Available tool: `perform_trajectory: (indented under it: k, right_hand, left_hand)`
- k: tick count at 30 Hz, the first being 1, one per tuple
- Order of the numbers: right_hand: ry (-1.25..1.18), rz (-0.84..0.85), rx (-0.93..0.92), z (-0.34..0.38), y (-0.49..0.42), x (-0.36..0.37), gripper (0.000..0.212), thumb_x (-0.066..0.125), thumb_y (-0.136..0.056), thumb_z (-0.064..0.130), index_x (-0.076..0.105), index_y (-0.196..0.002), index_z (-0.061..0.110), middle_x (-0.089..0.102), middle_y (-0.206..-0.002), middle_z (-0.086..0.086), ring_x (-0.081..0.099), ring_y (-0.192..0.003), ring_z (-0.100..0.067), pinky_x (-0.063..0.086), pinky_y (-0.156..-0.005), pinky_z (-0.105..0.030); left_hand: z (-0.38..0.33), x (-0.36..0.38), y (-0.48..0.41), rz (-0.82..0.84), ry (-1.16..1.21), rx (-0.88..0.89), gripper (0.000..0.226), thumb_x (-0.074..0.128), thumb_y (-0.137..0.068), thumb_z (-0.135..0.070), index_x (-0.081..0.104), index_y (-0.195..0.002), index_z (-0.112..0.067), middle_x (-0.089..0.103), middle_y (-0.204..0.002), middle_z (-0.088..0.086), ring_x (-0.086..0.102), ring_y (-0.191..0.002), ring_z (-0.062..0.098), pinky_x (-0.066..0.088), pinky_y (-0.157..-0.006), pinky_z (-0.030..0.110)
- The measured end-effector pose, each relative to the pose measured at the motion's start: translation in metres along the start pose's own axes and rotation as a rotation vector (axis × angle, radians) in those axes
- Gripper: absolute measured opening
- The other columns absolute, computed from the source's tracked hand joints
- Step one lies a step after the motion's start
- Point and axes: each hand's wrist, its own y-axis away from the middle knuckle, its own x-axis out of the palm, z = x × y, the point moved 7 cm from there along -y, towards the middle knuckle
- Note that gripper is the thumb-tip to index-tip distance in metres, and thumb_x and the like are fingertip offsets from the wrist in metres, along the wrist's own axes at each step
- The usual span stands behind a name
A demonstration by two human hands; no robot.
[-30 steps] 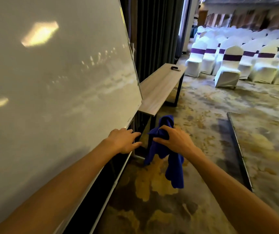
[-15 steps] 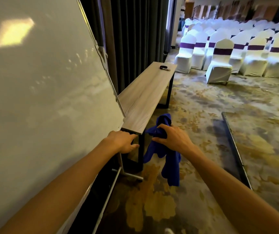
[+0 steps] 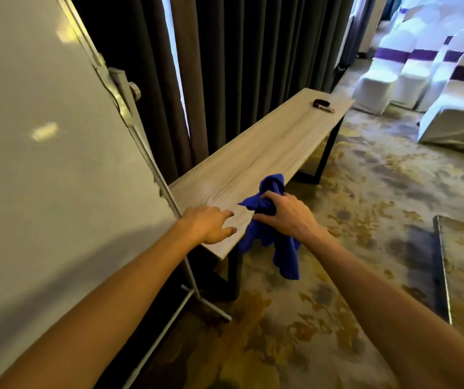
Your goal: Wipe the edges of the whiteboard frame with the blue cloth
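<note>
Wiping looks not yet begun: the right hand (image 3: 287,217) holds the bunched blue cloth (image 3: 270,220) in closed fingers just off the counter (image 3: 267,155), the left hand (image 3: 211,224) lies open-fingered beside the whiteboard frame (image 3: 141,141), where the cloth must go next.

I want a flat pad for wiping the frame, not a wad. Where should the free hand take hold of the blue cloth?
Take the tail of the blue cloth hanging below the right hand, coming from the left hand side. That end hangs loose beyond the table edge; the top is bunched.
</note>
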Motion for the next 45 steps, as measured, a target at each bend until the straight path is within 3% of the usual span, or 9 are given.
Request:
perform_trajectory:
  k: [9, 18, 27, 34, 41, 45]
  right_hand:
    - [-0.065, 0.148, -0.117, -0.040, -0.137, 0.039, 0.052, 0.062, -0.083, 0.055, 0.048, -0.127, 0.029, 0.060, -0.105, -0.006, 0.059, -0.085, -0.021, 0.052, -0.075, -0.035]
    - [-0.072, 0.316, -0.263, -0.038, -0.248, 0.093, 0.057, 0.063, -0.084, 0.052, 0.047, -0.132, 0.026, 0.058, -0.115, -0.015, 0.060, -0.096, -0.033, 0.047, -0.080, -0.039]
    - [-0.025, 0.549, -0.463, -0.038, -0.289, 0.179, 0.060, 0.063, -0.082, 0.056, 0.047, -0.133, 0.027, 0.059, -0.116, -0.019, 0.061, -0.101, -0.040, 0.050, -0.082, -0.043]
    - [0.051, 0.753, -0.568, -0.054, -0.293, 0.234, 0.065, 0.062, -0.085, 0.052, 0.037, -0.140, 0.029, 0.041, -0.135, -0.021, 0.054, -0.113, -0.043, 0.046, -0.092, -0.046]
    - [0.069, 0.938, -0.545, -0.057, -0.305, 0.233, 0.075, 0.057, -0.084, 0.062, 0.024, -0.148, 0.039, 0.040, -0.141, -0.022, 0.049, -0.123, -0.042, 0.042, -0.103, -0.047]
    - [0.117, 0.950, -0.574, -0.041, -0.321, 0.207, 0.077, 0.054, -0.084, 0.065, 0.023, -0.149, 0.038, 0.045, -0.145, -0.015, 0.047, -0.127, -0.038, 0.039, -0.105, -0.044]
  left_hand:
    - [0.030, 0.005, -0.126, 0.104, 0.028, -0.173, 0.066, 0.031, -0.098, -0.069, 0.026, -0.157, -0.038, 0.049, -0.150, 0.001, 0.051, -0.130, 0.028, 0.046, -0.089, 0.042]
    - [0.086, 0.016, -0.204, 0.068, 0.164, -0.409, 0.066, 0.031, -0.099, -0.066, 0.029, -0.157, -0.035, 0.048, -0.151, 0.003, 0.046, -0.134, 0.029, 0.039, -0.105, 0.047]
    - [0.095, 0.065, -0.221, 0.141, 0.359, -0.669, 0.060, 0.033, -0.101, -0.061, 0.036, -0.154, -0.033, 0.046, -0.153, 0.002, 0.045, -0.135, 0.030, 0.037, -0.106, 0.046]
    - [0.073, 0.093, -0.230, 0.266, 0.458, -0.828, 0.060, 0.030, -0.101, -0.061, 0.035, -0.154, -0.034, 0.041, -0.157, 0.002, 0.041, -0.139, 0.031, 0.037, -0.106, 0.046]
    - [0.063, 0.091, -0.230, 0.356, 0.513, -0.849, 0.062, 0.030, -0.102, -0.061, 0.031, -0.157, -0.032, 0.038, -0.158, 0.005, 0.038, -0.142, 0.031, 0.035, -0.110, 0.047]
    - [0.073, 0.069, -0.227, 0.344, 0.493, -0.841, 0.062, 0.032, -0.101, -0.062, 0.030, -0.157, -0.034, 0.040, -0.158, 0.003, 0.040, -0.141, 0.029, 0.037, -0.108, 0.047]
